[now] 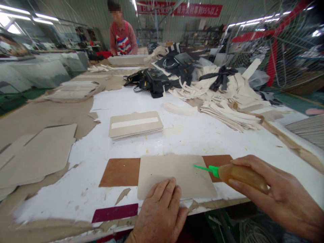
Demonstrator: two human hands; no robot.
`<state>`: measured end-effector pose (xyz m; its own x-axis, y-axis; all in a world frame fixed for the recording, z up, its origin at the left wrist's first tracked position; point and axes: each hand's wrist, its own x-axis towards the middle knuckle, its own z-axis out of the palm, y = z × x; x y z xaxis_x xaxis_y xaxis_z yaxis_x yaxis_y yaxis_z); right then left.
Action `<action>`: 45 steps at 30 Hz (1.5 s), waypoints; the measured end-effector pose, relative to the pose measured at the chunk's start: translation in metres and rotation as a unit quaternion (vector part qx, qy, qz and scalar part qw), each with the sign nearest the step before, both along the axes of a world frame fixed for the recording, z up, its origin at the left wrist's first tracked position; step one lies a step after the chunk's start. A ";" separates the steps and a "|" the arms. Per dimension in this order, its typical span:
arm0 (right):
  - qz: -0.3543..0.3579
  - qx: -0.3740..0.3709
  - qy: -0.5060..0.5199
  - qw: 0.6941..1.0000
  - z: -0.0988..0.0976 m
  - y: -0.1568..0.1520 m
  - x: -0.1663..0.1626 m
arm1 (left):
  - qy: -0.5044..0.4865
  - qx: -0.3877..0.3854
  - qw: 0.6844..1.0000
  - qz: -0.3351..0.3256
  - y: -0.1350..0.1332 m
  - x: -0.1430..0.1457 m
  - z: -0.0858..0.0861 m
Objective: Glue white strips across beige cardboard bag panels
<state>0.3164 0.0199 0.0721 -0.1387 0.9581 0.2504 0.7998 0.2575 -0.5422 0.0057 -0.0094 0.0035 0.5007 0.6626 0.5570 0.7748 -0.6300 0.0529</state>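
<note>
A beige panel (177, 172) with rounded corners lies flat near the table's front edge, over a brown strip (120, 172) that shows at both its sides. My left hand (163, 206) rests on the panel's lower part, fingers stretched out and flat. In my right hand (275, 189) is an awl (243, 176) with a wooden handle and a green shaft, the fingers wrapped round the handle. Its tip points left over the panel's right half; whether it touches the surface I cannot tell. Small dark marks show on the panel.
A stack of beige panels (136, 123) with a white strip sits farther back. Larger beige pieces (50, 153) lie left, a maroon strip (115, 213) at the front. Black bags (154, 81) and cream offcuts (227, 108) are piled behind. Another person (123, 37) stands at the far end.
</note>
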 end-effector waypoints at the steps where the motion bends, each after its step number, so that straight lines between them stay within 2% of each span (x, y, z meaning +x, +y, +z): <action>1: -0.022 -0.014 0.041 0.999 -0.001 0.000 -0.005 | -0.009 0.001 1.000 0.003 -0.001 0.000 -0.001; 4: -0.079 -0.088 0.160 0.980 -0.006 0.001 -0.025 | -0.021 0.010 1.000 0.001 -0.003 0.000 -0.003; 6: -0.068 -0.127 0.186 0.972 -0.009 0.007 -0.040 | -0.015 0.020 1.000 0.001 -0.003 0.000 -0.003; 12: 0.059 -0.148 0.140 0.977 -0.003 0.032 -0.086 | -0.005 0.043 0.999 0.002 -0.003 -0.001 -0.006; 16: 0.082 -0.145 0.124 0.978 0.005 0.039 -0.103 | -0.002 0.052 0.999 0.001 -0.004 -0.002 -0.009; 22: 0.105 -0.155 0.110 0.976 -0.002 0.041 -0.104 | 0.016 0.040 0.999 0.011 -0.005 -0.003 -0.004; 31: 0.166 -0.094 0.045 0.981 0.008 0.043 -0.110 | -0.006 0.055 0.998 0.007 -0.005 0.000 -0.010; 34: 0.200 -0.084 0.035 0.976 0.007 0.043 -0.115 | -0.011 0.061 0.998 0.006 -0.005 -0.001 -0.011; 37: 0.224 -0.043 0.017 0.974 0.005 0.045 -0.121 | -0.010 0.063 0.998 -0.002 -0.005 -0.003 -0.009; 41: 0.224 0.016 -0.013 0.974 0.012 0.046 -0.125 | -0.007 0.068 0.998 -0.003 -0.005 -0.003 -0.005; 45: 0.214 0.037 -0.026 0.976 0.023 0.044 -0.125 | -0.005 0.058 0.998 -0.003 -0.004 -0.001 -0.005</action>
